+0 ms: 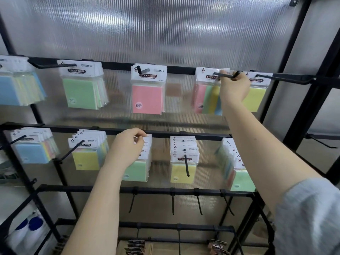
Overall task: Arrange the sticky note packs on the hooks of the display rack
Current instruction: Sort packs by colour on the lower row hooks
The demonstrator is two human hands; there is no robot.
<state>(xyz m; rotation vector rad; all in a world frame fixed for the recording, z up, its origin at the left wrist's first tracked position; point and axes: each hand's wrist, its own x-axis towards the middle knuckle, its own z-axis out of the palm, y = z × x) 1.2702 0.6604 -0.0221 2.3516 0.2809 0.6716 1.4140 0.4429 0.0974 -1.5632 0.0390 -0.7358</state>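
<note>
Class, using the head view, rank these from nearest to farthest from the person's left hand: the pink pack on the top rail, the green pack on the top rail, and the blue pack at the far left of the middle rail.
From the left hand:
1. Pink pack, just above, slightly right.
2. Green pack, up and left.
3. Blue pack, far left, same rail.

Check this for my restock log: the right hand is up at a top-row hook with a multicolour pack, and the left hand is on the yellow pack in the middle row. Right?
Not quite. In the head view the left hand is on the green pack, not a yellow one. The rest holds: the right hand is at a top-row hook with the multicolour pack.
</note>
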